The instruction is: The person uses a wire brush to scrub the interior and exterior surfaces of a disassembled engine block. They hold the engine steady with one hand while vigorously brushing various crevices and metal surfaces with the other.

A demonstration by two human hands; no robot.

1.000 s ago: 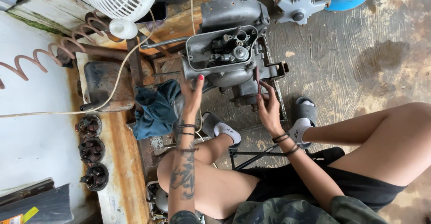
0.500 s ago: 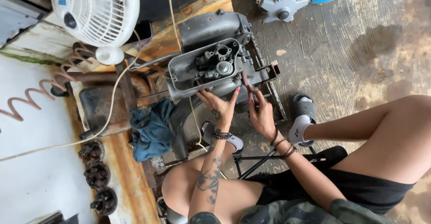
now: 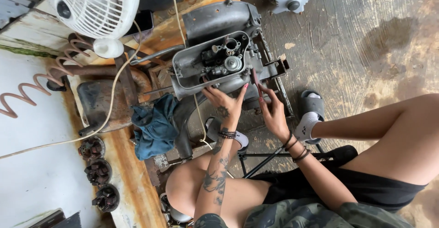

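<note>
Two hands meet at the near edge of the opened engine housing [image 3: 215, 63], and each has its own job there. My left hand [image 3: 224, 104] lies with fingers spread loosely against the lower lip of the grey casing, bracing it so the block stays put on its metal stand [image 3: 279, 72]. My right hand [image 3: 273, 114] pinches a slim dark tool [image 3: 256, 79], its tip angled up toward the right side of the casing; I cannot tell just what kind of tool it is. The cover is off, so the carburettor parts [image 3: 226, 56] inside sit exposed and face up toward me, which is why I lean over from a low seat with knees apart and the engine between my feet. One grey slipper [image 3: 312, 105] is planted just beside the stand for balance. A blue rag [image 3: 153, 125] hangs off the workbench edge within easy reach of my left arm. Three small dark round parts [image 3: 98, 173] lie lined up along the bench, well apart from the work, and a white fan [image 3: 93, 6] stands behind the engine.
</note>
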